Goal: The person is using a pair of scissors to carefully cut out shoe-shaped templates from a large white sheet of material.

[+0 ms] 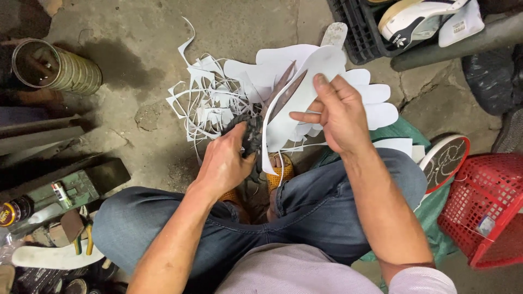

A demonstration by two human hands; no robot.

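left hand (223, 163) sits nearest, over the knees, fingers wrapped tight round the dark, cloth-bound handles of big scissors (251, 136). right hand (338, 111) just beyond, thumb & fingers pinched on a white thin sheet cut to a sole shape (305, 92), held up above the concrete floor (136, 60). risk, imo: the sheet is floppy, held at one edge only, so it could buckle in the blades & the cut wander; fingertips are also close to the blades (286, 92). blades' long axis runs diagonal, tips pointing up-right, away from the body. farther out: pile of white offcut strips (210, 100), more cut white sole shapes (376, 103).
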